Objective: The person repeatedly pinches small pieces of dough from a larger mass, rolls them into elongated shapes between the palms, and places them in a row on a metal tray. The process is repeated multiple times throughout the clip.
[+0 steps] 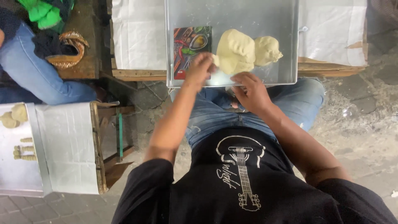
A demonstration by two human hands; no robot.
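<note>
A metal tray (265,16) rests on a low wooden bench covered in white paper. On it lie a large lump of pale yellow dough (235,52) and a smaller lump (267,49) beside it. My left hand (200,68) pinches the near left edge of the large lump. My right hand (252,91) hovers at the tray's near edge, fingers curled over a small blurred bit of dough. A colourful printed card (191,47) lies on the tray's left side.
At the left stands a second paper-covered table (68,145) with a tray (16,174) holding small dough rolls and lumps. Another person in jeans (33,74) sits at the upper left near a woven basket (68,52). Cracked concrete floor lies to the right.
</note>
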